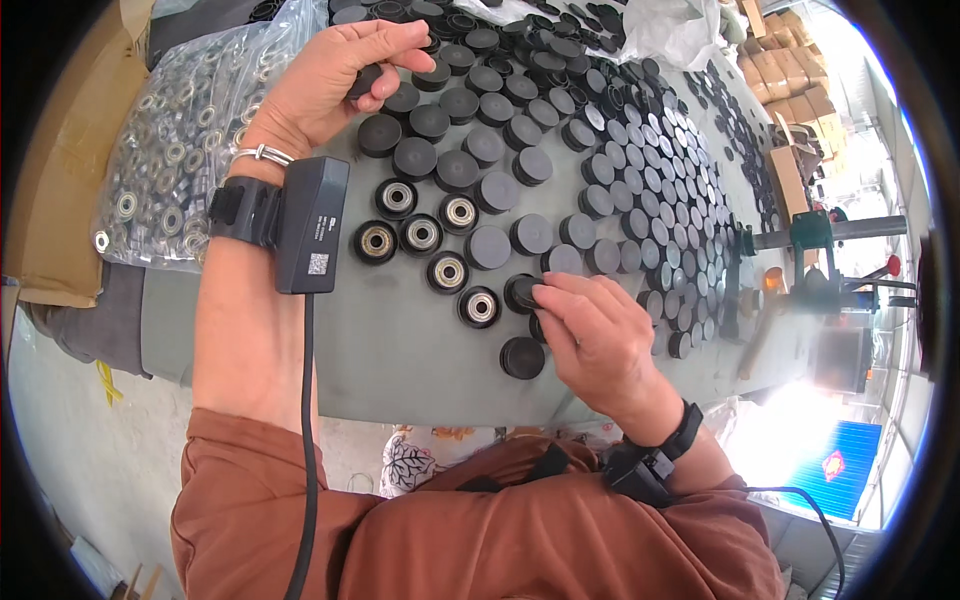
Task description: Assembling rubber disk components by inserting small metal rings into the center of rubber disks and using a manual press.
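Observation:
My left hand (345, 75) is raised over the far left of the table, its fingers curled round a round black cap (364, 80). Low on the table's near side, my right hand (605, 340) pinches the edge of another black cap (521, 293). A further black cap (522, 358) lies just in front of it. Between the hands stand several black rings with metal ball bearings (421, 234) seated in them. Around and beyond these spread many grey-topped round caps (532, 234).
A see-through plastic bag full of loose bearings (165, 160) lies at the left, beside a cardboard box (60, 170). At the right edge stands a green hand press (810, 235) with a metal bar. White plastic (670, 35) and more black pieces cover the far end.

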{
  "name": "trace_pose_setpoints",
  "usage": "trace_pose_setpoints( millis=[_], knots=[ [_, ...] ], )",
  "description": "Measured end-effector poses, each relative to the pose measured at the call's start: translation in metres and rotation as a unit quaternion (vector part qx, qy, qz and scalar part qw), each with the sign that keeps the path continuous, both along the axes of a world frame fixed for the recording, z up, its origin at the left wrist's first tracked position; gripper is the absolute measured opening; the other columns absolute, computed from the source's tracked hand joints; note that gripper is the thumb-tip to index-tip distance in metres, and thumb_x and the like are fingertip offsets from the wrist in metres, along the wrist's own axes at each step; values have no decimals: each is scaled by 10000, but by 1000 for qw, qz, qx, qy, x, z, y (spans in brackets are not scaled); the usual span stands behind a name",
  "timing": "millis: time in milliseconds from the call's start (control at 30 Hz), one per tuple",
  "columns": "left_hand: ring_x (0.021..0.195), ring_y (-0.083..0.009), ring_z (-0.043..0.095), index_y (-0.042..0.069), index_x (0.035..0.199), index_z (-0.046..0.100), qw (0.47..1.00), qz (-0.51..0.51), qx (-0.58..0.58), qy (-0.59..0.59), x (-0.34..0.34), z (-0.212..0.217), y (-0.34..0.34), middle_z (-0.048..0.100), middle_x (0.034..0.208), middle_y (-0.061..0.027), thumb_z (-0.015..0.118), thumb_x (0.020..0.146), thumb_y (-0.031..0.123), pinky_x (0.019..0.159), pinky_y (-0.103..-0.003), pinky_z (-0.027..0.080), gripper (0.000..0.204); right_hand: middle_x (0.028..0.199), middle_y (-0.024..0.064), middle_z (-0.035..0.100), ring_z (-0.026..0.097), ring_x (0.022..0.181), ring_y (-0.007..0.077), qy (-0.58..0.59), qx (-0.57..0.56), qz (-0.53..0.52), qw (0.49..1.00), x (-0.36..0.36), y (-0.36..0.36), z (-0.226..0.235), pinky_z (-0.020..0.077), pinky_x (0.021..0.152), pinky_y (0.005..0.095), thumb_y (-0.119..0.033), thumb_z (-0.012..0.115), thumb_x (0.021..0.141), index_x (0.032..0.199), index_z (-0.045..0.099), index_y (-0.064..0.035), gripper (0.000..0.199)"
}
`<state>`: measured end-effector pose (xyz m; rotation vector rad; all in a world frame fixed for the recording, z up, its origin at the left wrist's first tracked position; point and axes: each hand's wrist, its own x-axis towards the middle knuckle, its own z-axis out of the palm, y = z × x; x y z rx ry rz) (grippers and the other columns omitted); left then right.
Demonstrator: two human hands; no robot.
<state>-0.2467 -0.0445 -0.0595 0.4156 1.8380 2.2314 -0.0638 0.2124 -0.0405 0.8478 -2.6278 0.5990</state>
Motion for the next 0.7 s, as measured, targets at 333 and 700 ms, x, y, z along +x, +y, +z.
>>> trace_pose_setpoints(
  millis=[333,700],
  knots=[
    [549,-11,440,7,1038,625,1000,19,8,-13,-4,-7,-5,653,850,-38,578,928,346,420,-143,321,360,1051,130,597,569,773,232,23,78,20,996,2,3,-6,480,668,347,0,676,667,948,634,21,285],
    [552,-33,429,2,1029,627,999,33,-1,-6,-5,-8,-4,642,843,-38,563,933,363,427,-165,324,379,1031,162,599,561,762,240,24,109,50,992,-5,2,-10,471,662,338,-15,627,655,957,621,47,309]
  ],
)
